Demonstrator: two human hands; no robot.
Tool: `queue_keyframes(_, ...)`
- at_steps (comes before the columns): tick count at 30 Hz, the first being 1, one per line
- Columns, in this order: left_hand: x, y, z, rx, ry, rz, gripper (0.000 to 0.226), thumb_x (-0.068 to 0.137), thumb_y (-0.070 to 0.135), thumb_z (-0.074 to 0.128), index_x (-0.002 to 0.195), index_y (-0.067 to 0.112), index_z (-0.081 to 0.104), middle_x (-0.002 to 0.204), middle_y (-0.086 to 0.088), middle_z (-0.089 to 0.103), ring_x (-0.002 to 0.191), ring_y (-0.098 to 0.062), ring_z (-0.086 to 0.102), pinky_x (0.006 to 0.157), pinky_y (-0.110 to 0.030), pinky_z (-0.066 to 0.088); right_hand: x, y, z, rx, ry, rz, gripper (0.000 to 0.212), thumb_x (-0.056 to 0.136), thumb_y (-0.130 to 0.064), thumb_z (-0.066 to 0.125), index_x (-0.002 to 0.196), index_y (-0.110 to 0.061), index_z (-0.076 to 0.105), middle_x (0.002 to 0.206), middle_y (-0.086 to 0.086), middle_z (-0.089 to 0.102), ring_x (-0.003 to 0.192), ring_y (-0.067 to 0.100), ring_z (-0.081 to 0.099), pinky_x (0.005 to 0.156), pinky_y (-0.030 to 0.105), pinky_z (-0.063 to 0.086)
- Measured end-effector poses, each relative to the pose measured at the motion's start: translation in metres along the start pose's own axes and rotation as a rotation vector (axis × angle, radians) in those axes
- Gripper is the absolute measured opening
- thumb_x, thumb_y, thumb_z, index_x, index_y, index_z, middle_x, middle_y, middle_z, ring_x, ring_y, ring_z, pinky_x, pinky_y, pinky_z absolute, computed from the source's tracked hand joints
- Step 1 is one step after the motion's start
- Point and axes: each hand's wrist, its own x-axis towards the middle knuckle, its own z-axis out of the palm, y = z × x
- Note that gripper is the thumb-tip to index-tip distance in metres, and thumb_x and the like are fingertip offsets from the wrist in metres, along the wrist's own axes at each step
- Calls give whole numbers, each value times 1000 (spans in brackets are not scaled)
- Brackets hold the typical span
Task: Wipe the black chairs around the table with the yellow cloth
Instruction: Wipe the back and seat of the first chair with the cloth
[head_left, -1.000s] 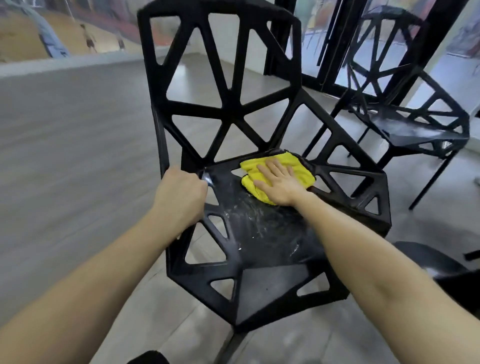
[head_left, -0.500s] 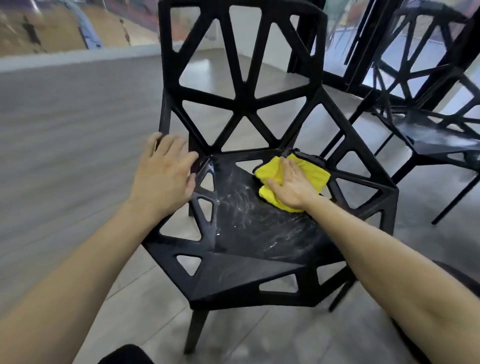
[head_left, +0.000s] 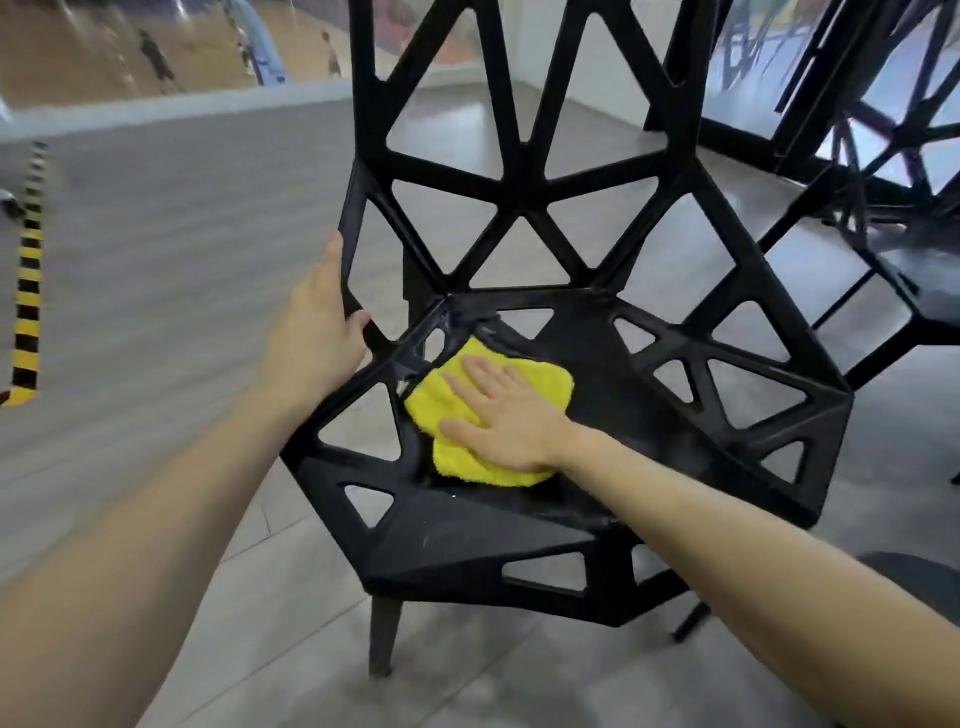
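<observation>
A black chair with triangular cut-outs fills the middle of the view, its seat facing me. The yellow cloth lies on the left part of the seat. My right hand presses flat on the cloth, fingers straight and pointing left. My left hand holds the left edge of the chair where the back meets the seat, thumb hooked round the frame.
A second black chair stands at the right, close to dark window frames. Grey plank floor lies open to the left. A yellow-and-black striped strip runs along the far left edge.
My right hand has slid the cloth from the seat's back right to its left side. My left hand has moved up onto the chair's left frame edge. The view has come closer.
</observation>
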Motion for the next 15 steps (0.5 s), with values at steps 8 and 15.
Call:
queue_keyframes(8,-2,-2,-3,-49,-54,-74,92,105,13,64,172,40,8,135,-16,67,117,-44,64,86,-44,49,35,104,-29,-79,53,299,75,107,-64,22,171,-30,3,178,6,-13,164,24,-15,132,45,-8)
queue_keyframes(15,-2,-10,-4,-139,-60,-61,95,103,10,65,171,44,7,147,-10,63,128,-42,60,104,-57,54,-25,14,-5,113,-39,-424,67,112,-52,40,168,-41,6,177,-13,-9,161,1,-13,129,25,-15)
